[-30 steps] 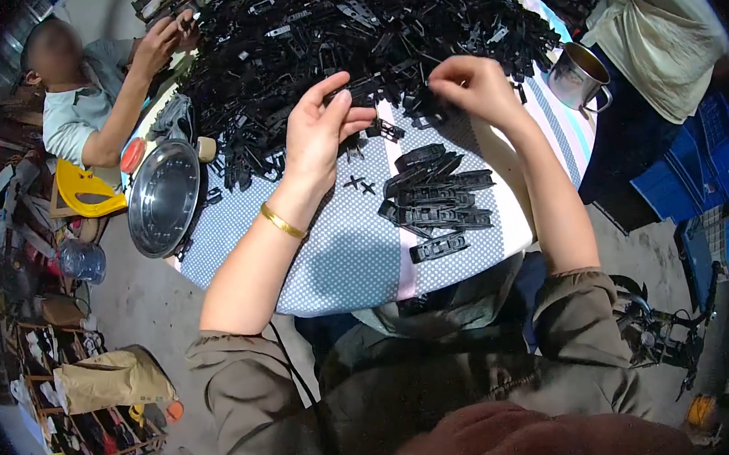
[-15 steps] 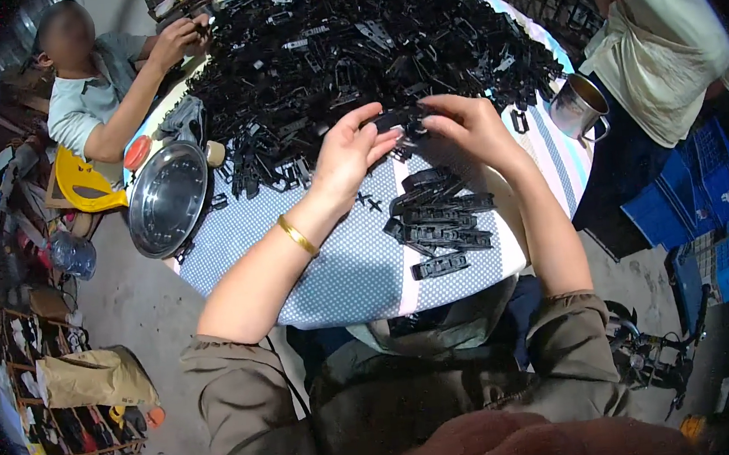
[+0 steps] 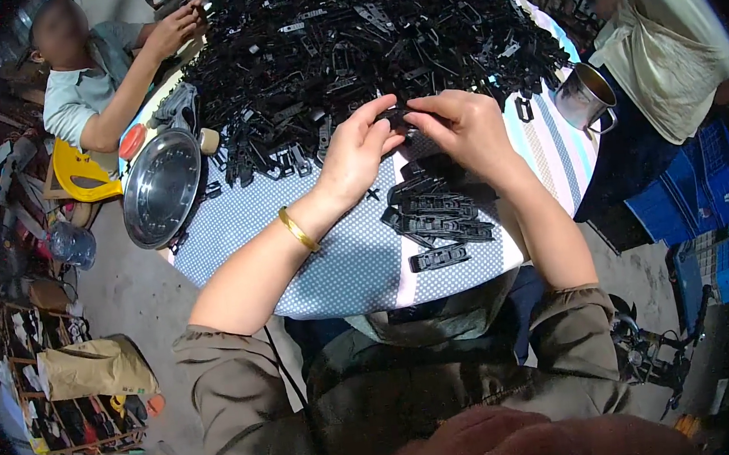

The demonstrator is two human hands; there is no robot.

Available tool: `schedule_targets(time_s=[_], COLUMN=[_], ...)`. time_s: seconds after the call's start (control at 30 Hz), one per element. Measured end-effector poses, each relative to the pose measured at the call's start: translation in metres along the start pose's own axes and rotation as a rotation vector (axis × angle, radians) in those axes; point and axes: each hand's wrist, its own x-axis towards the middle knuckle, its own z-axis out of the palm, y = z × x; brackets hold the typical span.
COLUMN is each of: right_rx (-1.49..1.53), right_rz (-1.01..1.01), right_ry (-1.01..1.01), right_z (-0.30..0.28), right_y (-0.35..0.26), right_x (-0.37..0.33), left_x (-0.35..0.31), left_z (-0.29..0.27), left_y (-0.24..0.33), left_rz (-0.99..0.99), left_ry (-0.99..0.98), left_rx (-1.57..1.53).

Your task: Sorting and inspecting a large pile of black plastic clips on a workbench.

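Observation:
Between both hands, above the near edge of a big heap of black plastic parts [image 3: 338, 46], is a small black plastic part [image 3: 397, 120], mostly hidden by fingers. My left hand [image 3: 355, 151], at a wrist with a gold bangle [image 3: 298, 229], closes thumb and fingers around its left side. My right hand [image 3: 467, 136] pinches at its right end with thumb and forefinger. Just below my right hand, a small stack of long black plastic parts [image 3: 442, 211] lies on the patterned tablecloth [image 3: 333, 270]. A tiny black cross-shaped piece [image 3: 372, 194] rests left of the stack.
A round metal pan [image 3: 163, 190] stands at the table's left edge, beside a red-lidded jar [image 3: 132, 142]. On the right edge is a metal mug [image 3: 585, 97]. One person [image 3: 96, 86] sits at far left with hands raised; another [image 3: 662, 41] is at far right.
My right hand has come closer to the left, its fingertips now over the black plastic part, which shows less. The whole view has shifted slightly.

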Motion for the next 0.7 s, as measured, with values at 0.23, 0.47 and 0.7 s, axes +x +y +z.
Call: schedule_targets(time_s=[0.23,0.47,0.7], right_rx=[-0.006,-0.002,0.505], right_rz=[-0.026,-0.098,0.340], right_ry=[0.014,0.122,-0.047], right_z=[0.005,0.007,0.005], right_y=[-0.003,-0.004,-0.001], right_x=[-0.002,0.000,0.000], left_x=[0.001,-0.002,-0.002], left_z=[-0.003,0.001,0.002], left_y=[-0.004,-0.003,0.019], left_rz=[0.008,0.169,0.082], left_ry=[0.008,0.039,-0.092], left_rx=[0.058,0.164,0.126])
